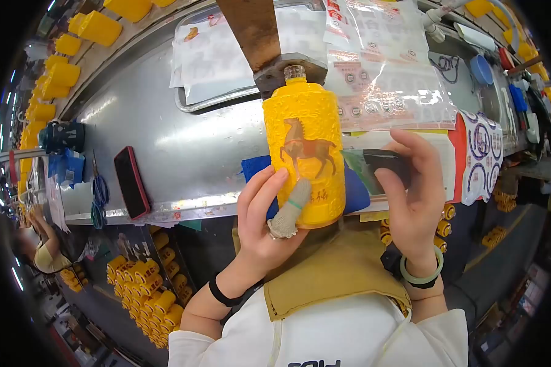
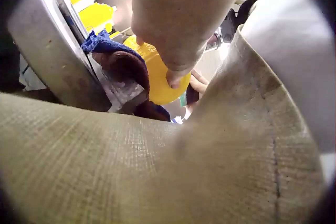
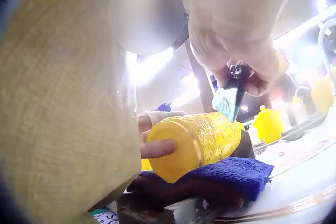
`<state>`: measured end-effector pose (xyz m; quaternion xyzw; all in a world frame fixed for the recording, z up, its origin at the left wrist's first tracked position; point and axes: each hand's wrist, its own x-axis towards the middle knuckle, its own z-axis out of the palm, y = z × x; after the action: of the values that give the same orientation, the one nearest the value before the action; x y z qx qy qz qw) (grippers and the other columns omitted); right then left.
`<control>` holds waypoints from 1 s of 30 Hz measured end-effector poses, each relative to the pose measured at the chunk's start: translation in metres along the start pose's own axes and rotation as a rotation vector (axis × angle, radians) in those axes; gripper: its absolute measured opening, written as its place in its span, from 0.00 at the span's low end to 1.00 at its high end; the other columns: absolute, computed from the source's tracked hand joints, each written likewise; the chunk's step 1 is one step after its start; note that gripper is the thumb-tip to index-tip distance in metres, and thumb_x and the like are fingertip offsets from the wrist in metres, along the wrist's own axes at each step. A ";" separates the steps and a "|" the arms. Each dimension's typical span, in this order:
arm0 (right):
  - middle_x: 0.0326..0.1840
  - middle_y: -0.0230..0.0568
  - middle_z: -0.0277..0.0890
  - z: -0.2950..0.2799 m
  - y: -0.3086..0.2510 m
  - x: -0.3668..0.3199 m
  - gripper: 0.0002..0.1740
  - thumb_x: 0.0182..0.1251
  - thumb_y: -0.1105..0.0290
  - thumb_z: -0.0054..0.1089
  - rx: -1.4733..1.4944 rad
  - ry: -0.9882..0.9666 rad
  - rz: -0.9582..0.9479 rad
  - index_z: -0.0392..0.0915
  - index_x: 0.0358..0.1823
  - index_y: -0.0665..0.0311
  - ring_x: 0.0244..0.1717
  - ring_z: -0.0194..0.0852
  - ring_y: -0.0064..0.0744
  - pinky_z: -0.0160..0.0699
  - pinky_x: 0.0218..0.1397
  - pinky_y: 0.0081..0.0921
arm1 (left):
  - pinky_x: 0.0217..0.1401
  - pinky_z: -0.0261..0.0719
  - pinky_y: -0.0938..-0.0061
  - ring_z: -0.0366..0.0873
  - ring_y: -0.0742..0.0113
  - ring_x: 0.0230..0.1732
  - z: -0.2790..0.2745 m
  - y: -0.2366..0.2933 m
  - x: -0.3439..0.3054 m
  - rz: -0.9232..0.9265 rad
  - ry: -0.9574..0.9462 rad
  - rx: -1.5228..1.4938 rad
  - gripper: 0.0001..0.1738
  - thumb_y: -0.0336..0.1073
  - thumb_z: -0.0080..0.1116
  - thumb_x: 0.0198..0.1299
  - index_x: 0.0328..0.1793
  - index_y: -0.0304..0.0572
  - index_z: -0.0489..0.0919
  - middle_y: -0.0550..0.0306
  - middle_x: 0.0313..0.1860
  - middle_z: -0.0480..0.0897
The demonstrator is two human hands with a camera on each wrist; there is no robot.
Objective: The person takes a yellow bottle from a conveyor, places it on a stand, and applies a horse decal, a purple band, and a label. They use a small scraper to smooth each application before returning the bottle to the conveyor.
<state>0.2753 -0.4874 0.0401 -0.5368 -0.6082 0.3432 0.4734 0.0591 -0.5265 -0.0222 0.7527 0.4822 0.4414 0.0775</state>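
Note:
A yellow embossed bottle (image 1: 306, 110) with a brown horse picture lies on a blue towel (image 1: 358, 189), its clear neck toward a metal bracket (image 1: 266, 73). My left hand (image 1: 263, 226) grips the bottle near its base, with a finger (image 3: 160, 149) across the bottom. One digit wears a grey cloth wrap (image 1: 292, 211) with a green band and lies over the bottle's front. To the right of the bottle, my right hand (image 1: 419, 196) holds a dark flat object (image 1: 386, 168) with a pale green filmy piece (image 3: 226, 103) beside it, close to the bottle in the right wrist view.
A phone (image 1: 131, 182) and blue-handled scissors (image 1: 99, 196) lie left on the metal table (image 1: 183, 153). Behind are a tray (image 1: 193, 107) with white sheets and plastic-covered decal sheets (image 1: 389, 92). Yellow bottles (image 1: 144, 293) stand below at left; another person (image 1: 46, 248) is at far left.

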 end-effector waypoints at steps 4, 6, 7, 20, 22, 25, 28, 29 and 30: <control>0.53 0.41 0.81 0.002 0.005 0.000 0.21 0.66 0.85 0.65 0.016 0.012 -0.011 0.78 0.60 0.69 0.47 0.79 0.29 0.78 0.54 0.25 | 0.66 0.78 0.57 0.77 0.42 0.66 -0.001 0.005 -0.002 -0.013 -0.034 0.035 0.30 0.32 0.81 0.49 0.62 0.42 0.85 0.46 0.67 0.75; 0.49 0.39 0.81 0.002 0.008 0.002 0.20 0.66 0.85 0.64 -0.122 0.008 -0.122 0.78 0.59 0.69 0.45 0.78 0.28 0.77 0.51 0.24 | 0.69 0.76 0.58 0.73 0.42 0.70 0.000 0.007 -0.004 -0.003 -0.064 0.104 0.30 0.31 0.81 0.48 0.61 0.42 0.85 0.47 0.70 0.72; 0.49 0.39 0.81 0.002 0.009 0.001 0.20 0.66 0.85 0.64 -0.122 0.007 -0.119 0.78 0.59 0.69 0.45 0.78 0.28 0.77 0.51 0.24 | 0.69 0.76 0.58 0.73 0.42 0.70 0.003 0.007 -0.006 -0.005 -0.066 0.104 0.30 0.31 0.81 0.48 0.61 0.42 0.85 0.47 0.70 0.72; 0.46 0.41 0.82 0.000 0.014 0.013 0.20 0.63 0.88 0.66 -0.112 0.021 -0.200 0.80 0.56 0.68 0.47 0.81 0.32 0.80 0.52 0.26 | 0.65 0.79 0.59 0.72 0.42 0.67 0.008 0.020 0.006 -0.056 -0.042 0.165 0.44 0.41 0.86 0.46 0.71 0.44 0.77 0.44 0.68 0.68; 0.46 0.41 0.83 -0.001 0.014 0.020 0.20 0.62 0.88 0.66 -0.159 -0.020 -0.252 0.80 0.55 0.68 0.47 0.81 0.34 0.81 0.52 0.26 | 0.64 0.77 0.59 0.74 0.42 0.65 -0.002 0.022 0.014 0.028 -0.067 0.215 0.42 0.42 0.88 0.43 0.67 0.48 0.82 0.45 0.67 0.70; 0.47 0.42 0.83 0.003 0.012 0.025 0.18 0.61 0.89 0.66 -0.127 0.067 -0.294 0.81 0.52 0.67 0.46 0.81 0.36 0.81 0.50 0.27 | 0.60 0.80 0.59 0.75 0.42 0.63 -0.016 0.030 0.028 -0.135 -0.220 0.136 0.44 0.43 0.89 0.39 0.68 0.52 0.83 0.46 0.63 0.72; 0.47 0.41 0.83 0.005 0.008 0.025 0.17 0.61 0.89 0.65 -0.116 0.061 -0.241 0.82 0.49 0.67 0.46 0.81 0.35 0.81 0.50 0.27 | 0.50 0.87 0.62 0.77 0.40 0.59 -0.015 0.029 0.034 -0.099 -0.278 0.287 0.28 0.41 0.81 0.46 0.57 0.56 0.88 0.41 0.62 0.70; 0.47 0.41 0.83 0.005 0.007 0.024 0.17 0.61 0.89 0.65 -0.115 0.063 -0.242 0.82 0.49 0.67 0.46 0.81 0.35 0.81 0.50 0.27 | 0.47 0.87 0.64 0.78 0.40 0.58 -0.015 0.029 0.035 -0.060 -0.261 0.318 0.27 0.40 0.81 0.46 0.56 0.55 0.89 0.40 0.60 0.71; 0.47 0.41 0.83 0.004 0.007 0.023 0.16 0.61 0.88 0.65 -0.123 0.048 -0.222 0.83 0.49 0.67 0.46 0.81 0.35 0.81 0.51 0.27 | 0.44 0.88 0.65 0.79 0.40 0.56 -0.015 0.029 0.034 -0.022 -0.244 0.347 0.26 0.40 0.81 0.46 0.55 0.54 0.89 0.40 0.59 0.72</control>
<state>0.2742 -0.4629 0.0366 -0.5023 -0.6722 0.2378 0.4892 0.0719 -0.5186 0.0225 0.7974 0.5462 0.2566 0.0091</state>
